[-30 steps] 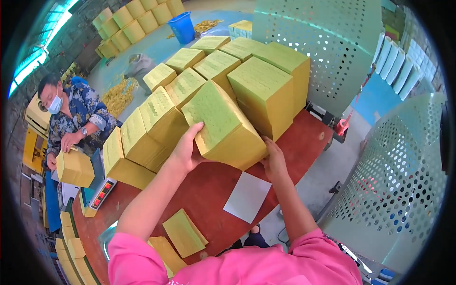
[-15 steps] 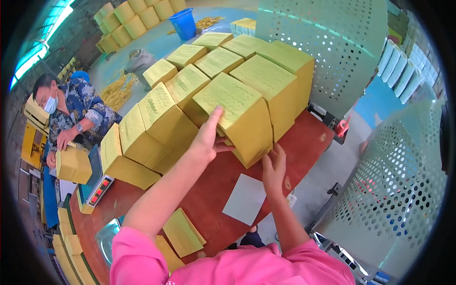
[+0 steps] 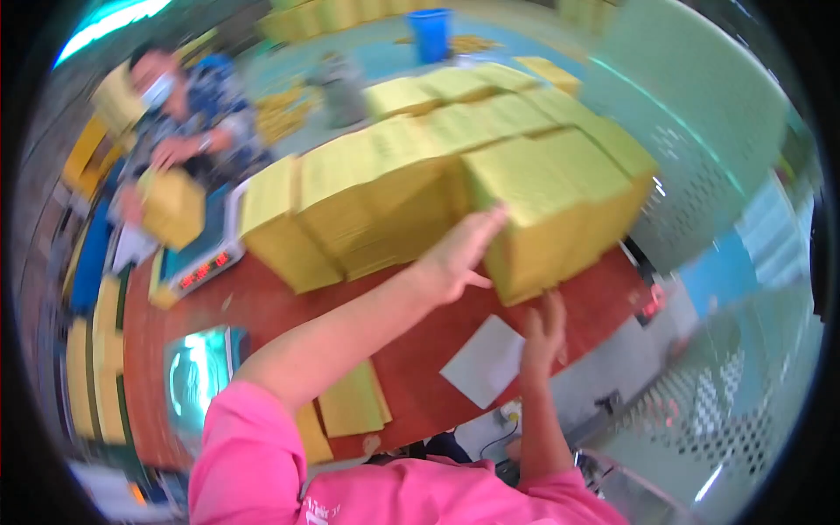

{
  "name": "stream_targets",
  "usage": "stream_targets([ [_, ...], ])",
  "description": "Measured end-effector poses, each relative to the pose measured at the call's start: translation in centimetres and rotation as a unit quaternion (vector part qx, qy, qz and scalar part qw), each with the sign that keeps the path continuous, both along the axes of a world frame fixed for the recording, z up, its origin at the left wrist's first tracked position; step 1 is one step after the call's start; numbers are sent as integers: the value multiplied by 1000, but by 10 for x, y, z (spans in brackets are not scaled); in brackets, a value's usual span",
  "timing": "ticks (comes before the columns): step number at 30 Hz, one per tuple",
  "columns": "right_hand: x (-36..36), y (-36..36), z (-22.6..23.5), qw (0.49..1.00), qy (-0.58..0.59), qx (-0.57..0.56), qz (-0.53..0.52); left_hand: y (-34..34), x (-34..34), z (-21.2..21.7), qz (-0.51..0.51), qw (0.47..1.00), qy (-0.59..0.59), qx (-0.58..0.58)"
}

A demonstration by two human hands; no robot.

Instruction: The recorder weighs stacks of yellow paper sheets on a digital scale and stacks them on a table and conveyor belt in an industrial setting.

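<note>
A tall stack of yellow paper sheets (image 3: 525,245) stands at the front right of several similar stacks on a red table (image 3: 420,332). My left hand (image 3: 464,254) lies against its left front edge, fingers stretched and thumb apart. By the lower front edge is my right hand (image 3: 544,332), fingers up and loosely extended, slightly blurred; whether they touch the paper is hard to tell. A grey-white square sheet (image 3: 483,361) lies on the table just left of my right hand. Thin yellow paper bundles (image 3: 353,402) lie under my left forearm.
On the left a masked person (image 3: 197,131) handles a yellow paper block (image 3: 172,208) on a digital scale (image 3: 210,262). A shiny tray (image 3: 199,376) sits at the table's left front. Perforated metal panels (image 3: 700,367) stand at the right; a blue bin (image 3: 430,37) is behind.
My view has swung left, so the scene sits farther right and is blurred. My left hand stays at the stack's edge; my right hand is slightly lower from its bottom corner.
</note>
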State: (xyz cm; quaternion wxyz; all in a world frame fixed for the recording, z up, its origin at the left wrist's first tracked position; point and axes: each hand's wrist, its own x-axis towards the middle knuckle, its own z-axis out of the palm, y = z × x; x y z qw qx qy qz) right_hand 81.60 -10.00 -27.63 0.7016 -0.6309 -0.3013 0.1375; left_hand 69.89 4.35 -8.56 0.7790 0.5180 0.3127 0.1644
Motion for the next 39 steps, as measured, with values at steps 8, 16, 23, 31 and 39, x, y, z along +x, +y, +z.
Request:
stream_targets([
  [8, -121, -32, 116, 991, 31, 29, 126, -70, -220, 53, -38, 993, 0, 112],
  [16, -384, -49, 153, 868, 25, 108, 483, -223, -540, 52, 254, 960, 61, 100],
  [23, -644, -126, 137, 758, 152, 2, 634, -351, -759, 3, 437, 895, 78, 42],
  [31, -801, -137, 118, 618, 87, -66, 779, -401, -925, -19, 580, 810, 89, -19],
  [39, -917, -113, 78, 536, 107, -168, 821, -387, -1082, -20, 610, 758, 230, 29],
])
